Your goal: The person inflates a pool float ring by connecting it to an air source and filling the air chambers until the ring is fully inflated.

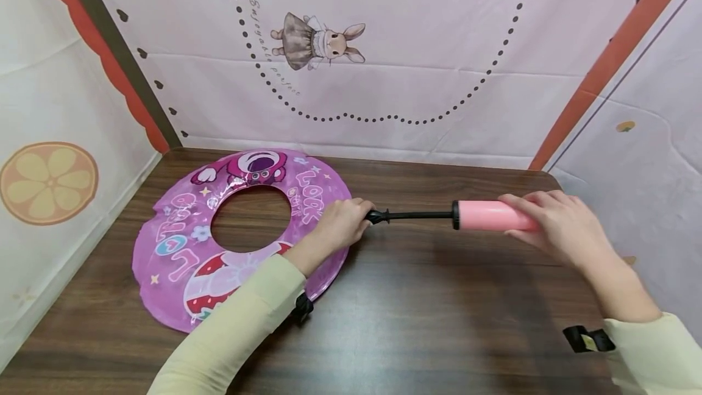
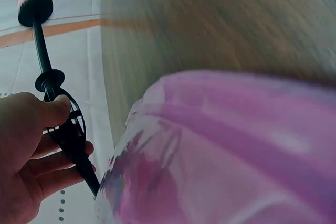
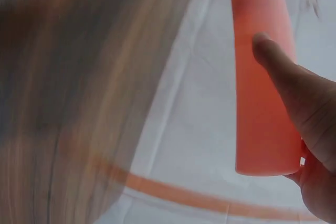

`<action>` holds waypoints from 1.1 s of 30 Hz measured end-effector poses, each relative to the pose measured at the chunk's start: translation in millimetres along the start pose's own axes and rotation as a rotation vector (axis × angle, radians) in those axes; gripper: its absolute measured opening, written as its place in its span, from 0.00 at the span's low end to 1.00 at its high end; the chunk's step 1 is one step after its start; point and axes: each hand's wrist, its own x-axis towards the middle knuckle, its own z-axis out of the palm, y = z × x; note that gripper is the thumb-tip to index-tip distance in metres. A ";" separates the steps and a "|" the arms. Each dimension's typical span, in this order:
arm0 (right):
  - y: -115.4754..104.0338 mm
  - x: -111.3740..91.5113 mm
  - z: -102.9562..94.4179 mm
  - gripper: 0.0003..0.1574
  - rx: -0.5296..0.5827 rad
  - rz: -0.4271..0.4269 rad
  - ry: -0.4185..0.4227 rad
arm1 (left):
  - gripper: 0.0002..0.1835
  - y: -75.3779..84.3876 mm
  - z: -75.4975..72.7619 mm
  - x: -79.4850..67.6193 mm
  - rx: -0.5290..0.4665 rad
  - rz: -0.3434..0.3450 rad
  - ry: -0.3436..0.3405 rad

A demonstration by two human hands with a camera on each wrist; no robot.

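A purple inflatable swim ring printed with a pink bear and lettering lies on the left of the table, its rim creased in places. My left hand is over the ring's right edge and grips the black tapered end of a hand pump. That tip points toward the ring; where it ends is hidden behind the ring in the left wrist view. A thin black rod runs from there to the pump's pink barrel. My right hand holds the barrel by its right end, thumb along its side.
The brown wood-grain table runs up to a pink printed cloth at the back. More cloth hangs at the left and right. Black straps show by both wrists.
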 end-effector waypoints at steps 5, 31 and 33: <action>-4.2 4.0 8.9 0.51 -0.020 -0.035 0.044 | 0.14 0.0 7.1 1.6 0.009 0.020 0.035; -18.6 13.1 21.1 0.47 -0.015 -0.063 0.066 | 0.14 2.7 7.3 0.3 -0.025 0.015 0.007; -8.0 5.2 12.5 0.44 -0.014 -0.041 0.056 | 0.14 1.5 6.4 -0.4 -0.022 0.011 0.017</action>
